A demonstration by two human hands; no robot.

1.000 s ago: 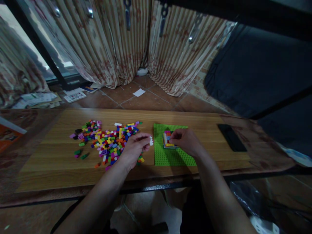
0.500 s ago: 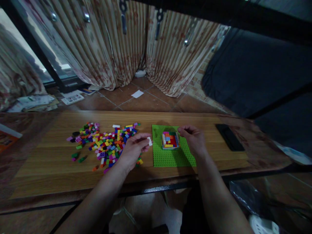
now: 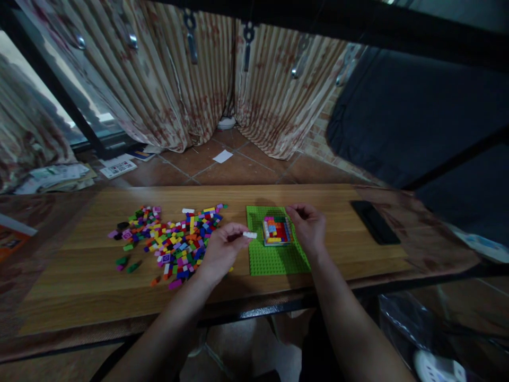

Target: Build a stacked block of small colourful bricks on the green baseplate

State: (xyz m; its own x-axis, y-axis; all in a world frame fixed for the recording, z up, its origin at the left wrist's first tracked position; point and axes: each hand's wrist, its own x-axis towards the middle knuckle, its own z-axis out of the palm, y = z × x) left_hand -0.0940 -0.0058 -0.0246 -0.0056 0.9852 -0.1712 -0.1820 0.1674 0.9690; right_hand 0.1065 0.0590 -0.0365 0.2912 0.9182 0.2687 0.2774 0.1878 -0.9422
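My left hand (image 3: 223, 249) pinches a white toy brick (image 3: 249, 235) at the fingertips, just over the left edge of the green baseplate (image 3: 266, 262). A small square build of colourful bricks (image 3: 282, 231) stands on the baseplate, with red, orange and blue bricks inside its rim and a yellow one at the front. Beside the build's far right corner is my right hand (image 3: 309, 227), thumb and fingers closed together; whatever may be between them is hidden. Its hand and forearm cover the right part of the baseplate.
Loose bricks in many colours (image 3: 178, 241) lie spread over the left part of the wooden table (image 3: 91, 286). A black phone (image 3: 374, 223) rests at the right. Beyond the table are curtains (image 3: 191, 101) and a tiled floor with a sheet of paper (image 3: 222, 156).
My left hand has moved right to the baseplate's edge, and the white brick in it has turned to lie more level. My right hand has shifted slightly left, closer to the build.
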